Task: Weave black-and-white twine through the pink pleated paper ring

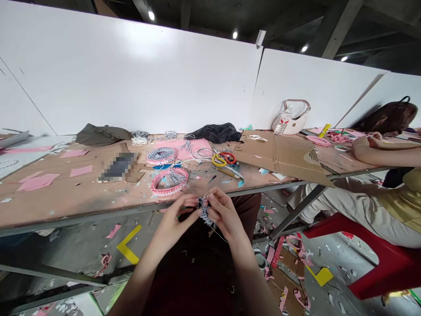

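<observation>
Both hands are held together just below the near edge of the brown cardboard-covered surface (66, 197), above the person's lap. The left hand (176, 219) is curled, its thumb and fingertips pinched on a small bundle of black-and-white speckled cord (204, 211). The right hand (223, 213) is likewise curled, its fingers closed on the same bundle from the opposite side. The bundle sits between the two hands, and a thin strand hangs from it below the right hand.

On the surface, just beyond the hands, lies a pink ring-shaped hoop (169, 181) partly wrapped in the speckled cord. Behind it lies a round disc fully wound in black-and-white cord (161, 155), resting against a pink paper sheet (197, 147). To the right of these lie a pair of yellow-handled scissors (219, 160) and a pair of red-handled scissors (227, 157), touching each other. Pink paper scraps (36, 181) lie on the left part of the surface.

At the far right, another person's arm (381, 151) rests on the surface; that person sits on a red plastic chair (388, 263). A clear plastic water bottle (283, 122) stands near the white back wall (131, 74).
</observation>
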The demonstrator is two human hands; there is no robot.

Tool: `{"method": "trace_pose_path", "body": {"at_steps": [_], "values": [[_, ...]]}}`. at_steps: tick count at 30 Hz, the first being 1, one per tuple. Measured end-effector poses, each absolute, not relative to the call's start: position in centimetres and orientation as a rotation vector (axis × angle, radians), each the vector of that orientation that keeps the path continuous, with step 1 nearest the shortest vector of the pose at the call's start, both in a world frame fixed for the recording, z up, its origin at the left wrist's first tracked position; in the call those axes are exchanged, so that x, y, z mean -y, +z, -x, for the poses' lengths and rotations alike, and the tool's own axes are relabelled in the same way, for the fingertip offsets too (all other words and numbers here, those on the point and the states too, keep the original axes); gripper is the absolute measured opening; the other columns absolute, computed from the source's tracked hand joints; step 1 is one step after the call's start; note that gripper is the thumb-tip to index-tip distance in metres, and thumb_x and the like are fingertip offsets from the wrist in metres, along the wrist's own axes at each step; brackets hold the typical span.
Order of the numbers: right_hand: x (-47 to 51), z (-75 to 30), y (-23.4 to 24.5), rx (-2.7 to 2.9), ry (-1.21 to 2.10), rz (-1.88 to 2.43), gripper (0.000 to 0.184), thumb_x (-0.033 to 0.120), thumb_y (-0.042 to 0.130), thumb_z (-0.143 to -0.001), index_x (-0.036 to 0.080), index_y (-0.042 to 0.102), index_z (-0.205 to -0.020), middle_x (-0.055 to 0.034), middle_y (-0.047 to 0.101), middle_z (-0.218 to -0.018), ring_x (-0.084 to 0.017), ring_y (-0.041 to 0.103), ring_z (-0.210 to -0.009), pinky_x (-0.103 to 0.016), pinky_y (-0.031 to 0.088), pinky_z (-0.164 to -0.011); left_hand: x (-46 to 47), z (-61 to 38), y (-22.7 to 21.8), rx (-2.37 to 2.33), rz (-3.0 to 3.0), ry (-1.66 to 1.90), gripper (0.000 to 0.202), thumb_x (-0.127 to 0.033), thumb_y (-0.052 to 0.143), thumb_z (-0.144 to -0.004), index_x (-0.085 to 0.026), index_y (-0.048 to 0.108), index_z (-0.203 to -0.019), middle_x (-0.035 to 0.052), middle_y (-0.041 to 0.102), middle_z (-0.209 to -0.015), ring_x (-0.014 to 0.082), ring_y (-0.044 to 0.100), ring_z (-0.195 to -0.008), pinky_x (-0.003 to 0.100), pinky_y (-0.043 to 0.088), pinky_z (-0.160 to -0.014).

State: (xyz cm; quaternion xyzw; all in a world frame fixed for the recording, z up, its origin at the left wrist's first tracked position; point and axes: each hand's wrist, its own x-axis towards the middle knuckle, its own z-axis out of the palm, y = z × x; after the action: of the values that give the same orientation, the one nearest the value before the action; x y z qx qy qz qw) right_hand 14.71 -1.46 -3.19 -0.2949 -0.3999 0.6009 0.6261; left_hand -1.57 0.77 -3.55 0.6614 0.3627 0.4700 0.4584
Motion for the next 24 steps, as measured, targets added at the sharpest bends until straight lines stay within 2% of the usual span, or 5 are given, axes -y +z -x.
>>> {"method": "trace_pose_path", "body": {"at_steps": [7, 11, 14, 19, 24], "values": [[1.3, -16.1, -3.8, 1.006, 1.218, 0.875, 0.037, 0.052, 0.079, -0.077, 0.017, 0.070, -0.086, -0.0002, 0.067, -0.081, -0.003, 0.031, -0.043, -0.021, 0.018, -0.041, -1.6, 0.9, -4.0, -0.868, -1.554, 1.133, 0.008, -0.026, 0.079, -0.075, -0.021, 0.079, -0.081, 0.0043, 0.074, -0.086, 0.0218, 0.069, -0.086, 0.031, 0.055, -0.080], [1.8, -16.7, -6.4, 1.026, 1.099, 1.003, 0.025, 0.039, 0.083, -0.075, 0.018, 0.074, -0.086, -0.0031, 0.070, -0.087, -0.015, 0.059, -0.076, -0.020, 0.037, -0.055, -1.1, 1.3, -3.9, -0.837, -1.348, 1.186, 0.016, -0.035, 0.080, -0.077, -0.021, 0.076, -0.084, 0.0011, 0.070, -0.082, 0.0191, 0.070, -0.081, 0.032, 0.058, -0.081], [1.9, -15.8, -7.7, 1.089, 1.152, 1.001, 0.026, 0.034, 0.086, -0.071, 0.018, 0.076, -0.088, -0.0050, 0.072, -0.091, -0.018, 0.061, -0.087, -0.021, 0.039, -0.059, -0.7, 1.3, -4.0, -0.815, -1.211, 1.182, 0.021, -0.037, 0.082, -0.075, -0.021, 0.074, -0.085, 0.0007, 0.068, -0.083, 0.0180, 0.070, -0.081, 0.032, 0.060, -0.079], [1.8, -15.2, -7.9, 1.005, 1.239, 0.908, 0.031, 0.043, 0.082, -0.074, 0.018, 0.064, -0.081, 0.0042, 0.057, -0.071, -0.005, 0.035, -0.049, -0.019, 0.022, -0.043, -0.8, 2.4, -4.1, -0.844, -1.080, 1.208, 0.029, -0.036, 0.089, -0.066, -0.019, 0.073, -0.085, 0.0003, 0.066, -0.077, 0.0136, 0.066, -0.073, 0.020, 0.056, -0.063], [2.8, -16.6, -7.1, 0.849, 1.293, 0.794, 0.036, 0.051, 0.074, -0.083, 0.022, 0.053, -0.086, 0.0101, 0.032, -0.063, -0.005, 0.012, -0.046, -0.021, 0.011, -0.042, -0.2, 4.5, -3.6, -0.911, -1.070, 1.185, 0.031, -0.039, 0.088, -0.068, -0.020, 0.073, -0.087, -0.0013, 0.065, -0.072, 0.0092, 0.059, -0.059, 0.014, 0.044, -0.046]]}}
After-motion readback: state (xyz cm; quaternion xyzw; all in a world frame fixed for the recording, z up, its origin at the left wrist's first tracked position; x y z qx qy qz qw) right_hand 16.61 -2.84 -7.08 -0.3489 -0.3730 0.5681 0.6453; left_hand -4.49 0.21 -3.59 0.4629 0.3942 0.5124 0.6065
